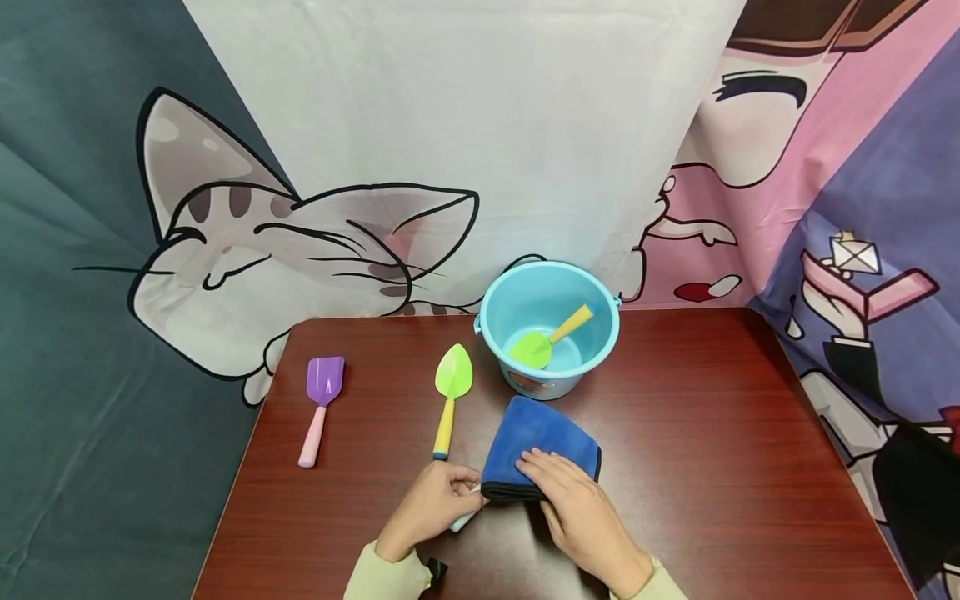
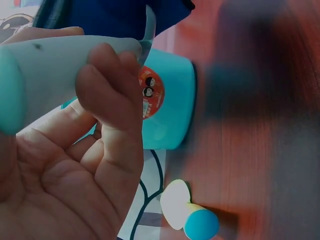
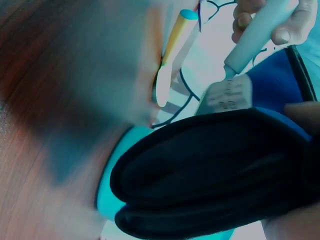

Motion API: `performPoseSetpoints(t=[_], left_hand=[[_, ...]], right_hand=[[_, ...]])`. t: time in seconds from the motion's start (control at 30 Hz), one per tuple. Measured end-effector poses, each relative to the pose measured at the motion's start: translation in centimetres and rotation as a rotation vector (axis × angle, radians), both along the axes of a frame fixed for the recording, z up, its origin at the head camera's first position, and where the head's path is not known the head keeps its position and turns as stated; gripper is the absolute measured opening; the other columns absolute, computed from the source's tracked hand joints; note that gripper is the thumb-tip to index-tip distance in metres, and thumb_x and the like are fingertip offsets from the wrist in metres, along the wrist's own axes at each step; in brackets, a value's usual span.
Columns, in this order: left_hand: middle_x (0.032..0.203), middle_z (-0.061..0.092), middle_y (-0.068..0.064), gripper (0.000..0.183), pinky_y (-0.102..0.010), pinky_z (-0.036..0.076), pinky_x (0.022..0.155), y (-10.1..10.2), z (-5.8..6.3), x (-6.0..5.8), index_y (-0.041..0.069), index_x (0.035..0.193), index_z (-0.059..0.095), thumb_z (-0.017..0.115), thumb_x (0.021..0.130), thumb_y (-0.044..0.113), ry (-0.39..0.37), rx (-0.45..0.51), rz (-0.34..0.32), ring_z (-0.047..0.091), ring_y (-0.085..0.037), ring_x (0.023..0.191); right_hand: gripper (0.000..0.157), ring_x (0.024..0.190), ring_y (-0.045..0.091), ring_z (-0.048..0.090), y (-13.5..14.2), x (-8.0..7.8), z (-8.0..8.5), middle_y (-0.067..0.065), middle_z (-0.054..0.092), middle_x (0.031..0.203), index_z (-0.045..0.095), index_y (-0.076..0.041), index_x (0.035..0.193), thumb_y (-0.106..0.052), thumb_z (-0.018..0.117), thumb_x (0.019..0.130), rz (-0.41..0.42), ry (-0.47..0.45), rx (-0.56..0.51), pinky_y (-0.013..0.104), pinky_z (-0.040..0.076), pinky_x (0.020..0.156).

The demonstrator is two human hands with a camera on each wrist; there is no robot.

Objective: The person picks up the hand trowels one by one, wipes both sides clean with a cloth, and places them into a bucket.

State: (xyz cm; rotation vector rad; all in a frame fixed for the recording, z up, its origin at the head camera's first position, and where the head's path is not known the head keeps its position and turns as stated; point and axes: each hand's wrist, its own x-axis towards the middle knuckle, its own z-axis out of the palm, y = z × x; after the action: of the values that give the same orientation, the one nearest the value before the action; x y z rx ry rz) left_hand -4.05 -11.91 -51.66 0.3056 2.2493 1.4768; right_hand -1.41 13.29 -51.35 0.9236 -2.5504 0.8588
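Note:
My left hand (image 1: 437, 507) pinches the pale handle (image 2: 52, 80) of a small toy shovel. Its blade is mostly hidden by the folded blue cloth (image 1: 534, 440). From the right, my right hand (image 1: 581, 512) grips this black-edged cloth, fingers over its top and thumb lower down. Under the handle's neck, the right wrist view shows a whitish piece with blurred print (image 3: 232, 94); whether it belongs to shovel or cloth I cannot tell. Just beyond the cloth stands a light-blue bucket (image 1: 510, 292), holding a green toy shovel (image 1: 531, 350) with a yellow handle.
A green toy trowel (image 1: 453, 372) with a yellow handle lies left of the bucket. Farther left on the brown table (image 1: 750, 450) lies a purple toy spade (image 1: 325, 381) with a pink handle. A printed curtain (image 1: 525, 125) hangs behind the table.

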Motion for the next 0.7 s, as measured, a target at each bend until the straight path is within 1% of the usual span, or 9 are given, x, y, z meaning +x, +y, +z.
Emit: performPoseSetpoints(t=[0.07,0.17,0.23,0.33,0.4,0.43,0.47,0.57,0.7], left_hand=[[0.069,0.067,0.005,0.012,-0.021,0.046,0.057,0.0,0.0,0.0,0.004,0.093,0.077,0.069,0.085,0.009,0.018,-0.004,-0.018,0.058,-0.003,0.059],[0.064,0.061,0.009,0.007,-0.019,0.042,0.054,0.0,0.1,0.0,0.009,0.084,0.075,0.068,0.086,0.008,0.047,-0.003,-0.035,0.052,0.000,0.054],[0.060,0.053,0.010,0.014,-0.018,0.037,0.052,0.0,0.1,0.0,0.012,0.073,0.068,0.069,0.086,0.008,0.059,0.002,-0.052,0.044,0.002,0.051],[0.059,0.048,0.011,0.016,-0.017,0.035,0.051,-0.1,0.1,0.1,0.013,0.072,0.066,0.071,0.087,0.009,0.072,0.000,-0.058,0.040,0.002,0.050],[0.060,0.048,0.010,0.012,-0.018,0.036,0.053,-0.1,0.1,0.1,0.012,0.075,0.069,0.072,0.086,0.010,0.080,-0.003,-0.059,0.040,0.002,0.052],[0.062,0.052,0.011,0.006,-0.018,0.039,0.054,-0.2,0.2,0.2,0.012,0.080,0.074,0.073,0.086,0.010,0.082,-0.005,-0.055,0.044,0.001,0.053],[0.064,0.056,0.011,0.004,-0.018,0.042,0.055,-0.2,0.1,0.2,0.011,0.087,0.077,0.074,0.085,0.010,0.082,-0.009,-0.050,0.048,0.001,0.055],[0.070,0.065,0.009,0.012,-0.020,0.047,0.057,-0.4,0.2,0.4,0.009,0.096,0.079,0.074,0.085,0.011,0.069,-0.011,-0.044,0.055,-0.002,0.059],[0.071,0.067,0.007,0.012,-0.021,0.047,0.055,-0.5,0.3,0.5,0.010,0.095,0.079,0.076,0.084,0.012,0.034,-0.011,-0.044,0.057,-0.003,0.059]], right_hand=[[0.064,0.126,0.025,0.058,0.0,0.1,-0.2,0.007,0.063,0.135,0.064,-0.008,0.133,0.008,0.075,0.072,0.000,-0.026,0.032,0.044,0.044,0.104],[0.063,0.126,0.025,0.058,0.1,0.1,-0.4,0.007,0.063,0.135,0.064,-0.008,0.132,0.006,0.077,0.072,-0.003,-0.052,0.060,0.044,0.045,0.104],[0.063,0.126,0.024,0.059,0.1,0.1,-0.5,0.007,0.064,0.134,0.064,-0.007,0.132,0.006,0.077,0.072,-0.012,-0.067,0.075,0.044,0.045,0.104],[0.062,0.125,0.024,0.060,0.2,0.0,-0.7,0.007,0.065,0.132,0.065,-0.007,0.131,0.006,0.077,0.072,-0.032,-0.071,0.097,0.043,0.046,0.104],[0.062,0.123,0.024,0.061,0.3,-0.2,-0.7,0.007,0.066,0.130,0.065,-0.006,0.130,0.007,0.077,0.071,-0.052,-0.071,0.101,0.043,0.046,0.103],[0.061,0.123,0.024,0.061,0.4,-0.3,-0.8,0.007,0.066,0.130,0.066,-0.006,0.130,0.007,0.077,0.071,-0.063,-0.072,0.103,0.043,0.046,0.103],[0.061,0.122,0.025,0.061,0.5,-0.4,-0.8,0.008,0.067,0.129,0.066,-0.005,0.129,0.008,0.077,0.071,-0.070,-0.066,0.099,0.044,0.046,0.103],[0.060,0.121,0.026,0.062,0.9,-0.7,-1.0,0.009,0.067,0.128,0.066,-0.004,0.128,0.010,0.077,0.070,-0.098,-0.063,0.086,0.044,0.047,0.101],[0.059,0.118,0.029,0.063,1.5,-1.1,-1.3,0.012,0.067,0.127,0.066,-0.002,0.128,0.013,0.076,0.071,-0.146,-0.051,0.054,0.047,0.049,0.098]])
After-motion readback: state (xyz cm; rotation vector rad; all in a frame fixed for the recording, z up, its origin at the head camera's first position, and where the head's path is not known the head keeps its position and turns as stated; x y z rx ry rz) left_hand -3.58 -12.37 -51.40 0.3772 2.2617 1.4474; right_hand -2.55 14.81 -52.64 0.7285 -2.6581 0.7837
